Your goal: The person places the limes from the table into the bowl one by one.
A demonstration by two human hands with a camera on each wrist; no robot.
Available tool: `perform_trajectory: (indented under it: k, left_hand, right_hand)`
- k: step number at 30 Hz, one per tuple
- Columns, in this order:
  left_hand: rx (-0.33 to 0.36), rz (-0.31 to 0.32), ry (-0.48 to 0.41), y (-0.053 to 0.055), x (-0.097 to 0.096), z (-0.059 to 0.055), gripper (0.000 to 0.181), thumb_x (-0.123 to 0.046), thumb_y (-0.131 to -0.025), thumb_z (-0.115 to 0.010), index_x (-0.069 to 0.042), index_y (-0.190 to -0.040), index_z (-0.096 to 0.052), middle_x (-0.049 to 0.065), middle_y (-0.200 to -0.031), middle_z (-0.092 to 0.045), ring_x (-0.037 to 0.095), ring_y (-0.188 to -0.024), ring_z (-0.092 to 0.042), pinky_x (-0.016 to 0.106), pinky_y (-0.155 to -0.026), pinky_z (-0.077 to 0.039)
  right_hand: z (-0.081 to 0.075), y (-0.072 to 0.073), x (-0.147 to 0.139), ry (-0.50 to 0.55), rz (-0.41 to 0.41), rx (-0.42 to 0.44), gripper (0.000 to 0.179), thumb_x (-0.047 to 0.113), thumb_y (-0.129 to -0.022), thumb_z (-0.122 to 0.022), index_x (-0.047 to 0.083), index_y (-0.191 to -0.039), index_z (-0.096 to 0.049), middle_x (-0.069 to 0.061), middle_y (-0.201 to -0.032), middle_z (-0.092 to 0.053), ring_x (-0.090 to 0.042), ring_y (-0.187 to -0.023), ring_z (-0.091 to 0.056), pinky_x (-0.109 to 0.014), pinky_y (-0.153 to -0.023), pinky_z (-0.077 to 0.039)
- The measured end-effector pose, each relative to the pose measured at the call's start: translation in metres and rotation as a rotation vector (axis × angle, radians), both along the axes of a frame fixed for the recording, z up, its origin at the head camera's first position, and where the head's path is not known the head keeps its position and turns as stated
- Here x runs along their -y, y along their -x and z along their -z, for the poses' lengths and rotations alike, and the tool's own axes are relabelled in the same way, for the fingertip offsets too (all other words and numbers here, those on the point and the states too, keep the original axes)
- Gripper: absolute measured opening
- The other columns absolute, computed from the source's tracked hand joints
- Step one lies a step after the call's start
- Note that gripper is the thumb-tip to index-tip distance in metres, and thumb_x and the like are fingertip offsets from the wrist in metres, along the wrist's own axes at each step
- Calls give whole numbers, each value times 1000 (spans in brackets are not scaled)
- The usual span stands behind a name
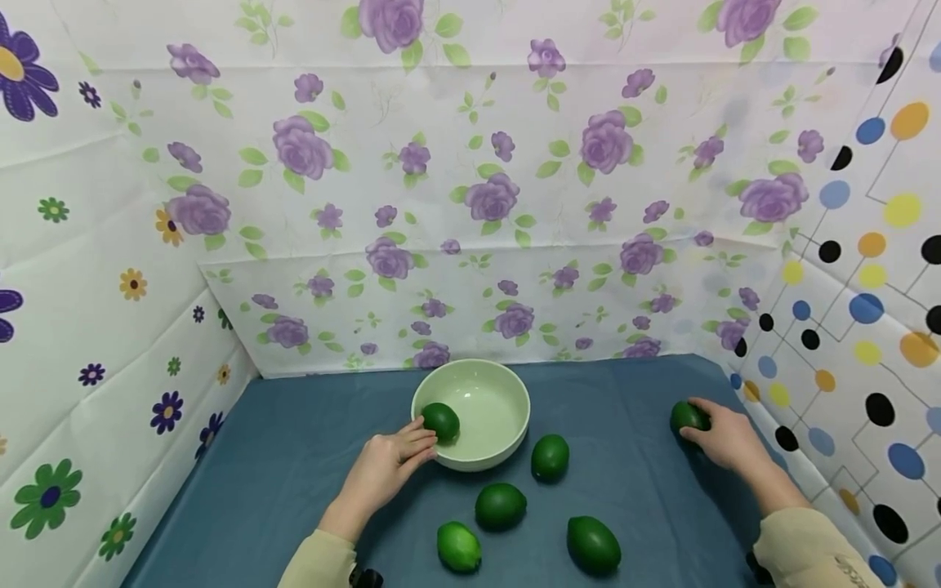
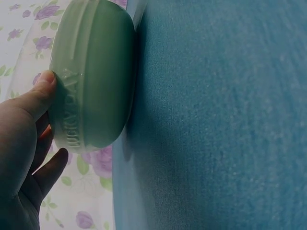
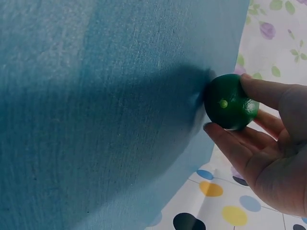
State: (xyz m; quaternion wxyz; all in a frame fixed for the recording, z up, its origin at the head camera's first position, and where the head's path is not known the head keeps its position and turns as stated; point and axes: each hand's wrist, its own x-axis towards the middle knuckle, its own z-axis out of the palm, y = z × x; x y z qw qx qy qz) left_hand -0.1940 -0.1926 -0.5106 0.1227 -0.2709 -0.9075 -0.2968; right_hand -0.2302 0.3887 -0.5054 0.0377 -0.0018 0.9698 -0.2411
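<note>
At the left rim of a pale green bowl [image 1: 494, 408], my left hand [image 1: 385, 465] has its fingers reaching over the edge, fairly straight. One dark green lime [image 1: 442, 420] lies inside against the bowl's left wall, right beside those fingertips. In the left wrist view the thumb [image 2: 44, 88] touches the rim, and the bowl [image 2: 103, 81] hides its own inside. Far to the right, my right hand [image 1: 724, 433] pinches another dark green lime [image 1: 687, 417] between thumb and fingers, close over the table. The right wrist view shows this lime [image 3: 228, 103] with its pale stem spot.
Several limes lie in front of the bowl: one beside its right side [image 1: 550, 457], a dark one [image 1: 501, 506], a lighter one [image 1: 459, 547] and one nearer me [image 1: 593, 545]. The blue cloth [image 1: 294, 457] meets flowered sheets [image 1: 456, 163] behind and a dotted sheet [image 1: 845, 392] at right.
</note>
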Motion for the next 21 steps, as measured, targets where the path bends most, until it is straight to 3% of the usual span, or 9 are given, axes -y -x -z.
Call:
perform_trajectory:
  k: [12,21]
  left_hand:
    - [-14,-7,12,1,1,-2,32,-26,-99,-79,-12,-127,-81,-1,-130,-76,21,-140,-58,47,-108,-56]
    - [-7,-12,4,-1,0,0,32,-27,-99,-80,-13,-127,-82,-2,-129,-76,20,-140,-58,47,-108,-56]
  right_hand:
    - [2,1,-2,23,-1,-7,74,37,-104,-74,-3,-159,-45,-46,-148,-45,-62,-120,-54,-67,-83,-54]
    - [2,2,-4,24,-10,37,75,39,-102,-75,1,-160,-46,-46,-150,-43,-63,-120,-54,-64,-80,-55]
